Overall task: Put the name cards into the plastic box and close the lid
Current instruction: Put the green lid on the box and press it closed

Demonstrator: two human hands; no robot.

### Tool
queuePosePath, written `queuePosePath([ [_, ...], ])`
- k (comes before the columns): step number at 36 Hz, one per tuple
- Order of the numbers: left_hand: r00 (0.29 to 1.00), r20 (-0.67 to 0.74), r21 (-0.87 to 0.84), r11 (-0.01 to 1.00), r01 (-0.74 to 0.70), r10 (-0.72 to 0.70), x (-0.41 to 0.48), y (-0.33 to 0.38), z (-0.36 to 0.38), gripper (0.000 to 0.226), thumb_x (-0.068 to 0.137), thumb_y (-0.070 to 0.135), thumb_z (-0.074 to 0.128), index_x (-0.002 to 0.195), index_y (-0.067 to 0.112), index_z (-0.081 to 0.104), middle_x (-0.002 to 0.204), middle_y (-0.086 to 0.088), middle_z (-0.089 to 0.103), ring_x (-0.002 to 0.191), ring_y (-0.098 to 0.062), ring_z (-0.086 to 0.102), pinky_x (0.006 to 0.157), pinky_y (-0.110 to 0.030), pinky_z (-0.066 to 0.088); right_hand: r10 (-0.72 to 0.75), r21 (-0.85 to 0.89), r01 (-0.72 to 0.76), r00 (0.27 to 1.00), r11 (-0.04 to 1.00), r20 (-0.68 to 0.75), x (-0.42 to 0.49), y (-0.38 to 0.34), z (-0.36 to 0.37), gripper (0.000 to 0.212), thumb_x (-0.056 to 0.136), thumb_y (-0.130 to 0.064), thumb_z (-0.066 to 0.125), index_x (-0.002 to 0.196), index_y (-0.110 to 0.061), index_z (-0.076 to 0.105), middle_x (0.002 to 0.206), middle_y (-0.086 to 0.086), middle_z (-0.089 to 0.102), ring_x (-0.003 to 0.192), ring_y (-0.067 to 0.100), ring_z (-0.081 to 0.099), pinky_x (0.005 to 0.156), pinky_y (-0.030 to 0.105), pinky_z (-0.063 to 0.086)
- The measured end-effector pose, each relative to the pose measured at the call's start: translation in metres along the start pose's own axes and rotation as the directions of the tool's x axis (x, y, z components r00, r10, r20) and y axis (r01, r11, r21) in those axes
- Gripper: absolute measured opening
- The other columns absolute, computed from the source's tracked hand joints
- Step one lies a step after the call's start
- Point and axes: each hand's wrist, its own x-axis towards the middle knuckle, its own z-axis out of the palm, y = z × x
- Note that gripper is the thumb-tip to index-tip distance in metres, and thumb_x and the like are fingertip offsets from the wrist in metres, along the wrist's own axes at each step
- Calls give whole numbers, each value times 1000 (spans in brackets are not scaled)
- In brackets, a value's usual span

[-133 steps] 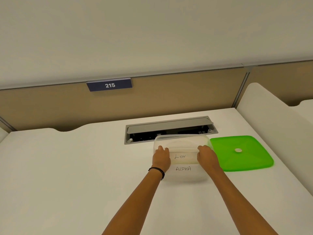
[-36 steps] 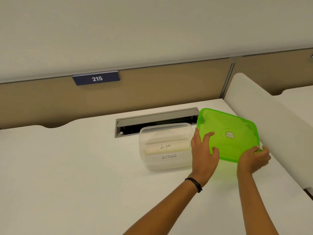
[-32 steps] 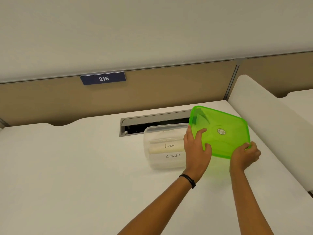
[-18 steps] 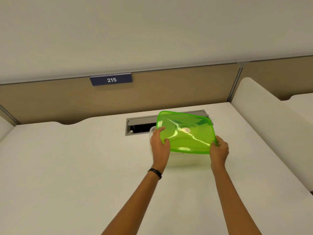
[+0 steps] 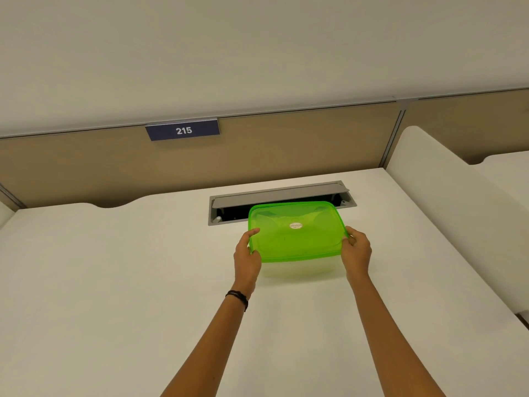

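Two bare forearms reached out over the table (image 5: 114, 282), a smooth, matte white slab. A thin black band (image 5: 237, 298) circled the left wrist. The left hand (image 5: 247, 253) gripped the lid (image 5: 296, 233) by its left edge, thumb on top and fingers curled beneath. The right hand (image 5: 356, 250) clasped the right edge the same way. The lid was glossy, see-through green plastic, a rounded rectangle with a raised rim and a small oval sticker at its centre. It lay nearly level over the box (image 5: 297, 269), whose cloudy clear wall showed just below the near rim. Whether it had seated on the box could not be told. The cards could not be made out through the green. Behind the box, a long grey metal tray (image 5: 282, 196) was sunk into the table, its flap raised. Farther back rose a tan partition (image 5: 86, 167), bearing a dark blue plate (image 5: 183, 130) marked 215. A white divider (image 5: 446, 196) with a rounded corner stood at the right.
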Motion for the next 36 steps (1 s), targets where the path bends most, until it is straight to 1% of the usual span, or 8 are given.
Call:
queuePosePath([
  [3,1000,-10,-31,999,11,-11,-3,-1,-1,68,75,-30,28,123,9,56,137,-11,51,124,-21,50,103,-36,47,-5,-9,5,1000,1000,7,-2,1,-2,37,91,5,48,127,3,55,131,20,55,121,34,54,106,45,42],
  [6,1000,-20,-26,1000,11,-11,-3,-3,-2,64,79,-30,31,127,5,55,139,-12,50,134,-26,42,114,-42,37,-14,-20,15,1000,1000,16,-3,2,-3,36,91,5,49,127,3,54,131,20,55,120,33,54,106,44,43],
  [12,998,-35,-34,998,48,-50,0,-4,-7,49,89,-16,45,136,1,45,141,-14,48,130,-29,47,107,-34,40,15,-30,-15,1000,999,-15,0,1,-4,31,91,0,53,121,5,60,122,22,62,111,35,60,96,39,48],
  [16,993,-56,26,994,108,-106,5,-9,-11,41,91,-4,55,131,-7,49,133,-23,56,118,-35,57,101,-37,44,111,-27,-112,993,993,-27,4,3,-7,25,90,-14,60,101,6,69,107,22,70,95,37,64,89,42,52],
  [18,991,-49,18,992,124,-123,6,-10,-13,39,90,-3,58,127,-9,53,126,-27,60,112,-38,61,101,-43,47,180,30,-180,984,983,1,6,7,-11,27,88,-20,64,96,5,70,98,18,70,74,34,63,70,31,60],
  [21,988,-40,-25,988,150,-151,7,-10,-15,39,89,-3,59,126,-12,52,122,-29,60,100,-38,63,92,-44,52,298,129,-305,952,943,70,9,13,-17,32,84,-25,69,95,6,69,90,14,63,51,23,57,39,10,50],
  [29,983,-2,-43,982,182,-182,9,-9,-20,38,90,-3,58,127,-11,52,105,-30,59,90,-31,58,86,-43,53,311,130,-326,943,936,122,12,11,-19,23,86,-21,67,83,1,62,88,16,61,52,21,54,36,9,48],
  [36,958,113,-55,961,270,-262,18,-6,-26,37,89,-5,58,125,-10,49,79,-11,57,81,-29,59,77,-39,55,336,157,-362,926,919,170,14,13,-24,27,84,-21,69,70,-1,60,70,11,57,51,20,51,39,12,50],
])
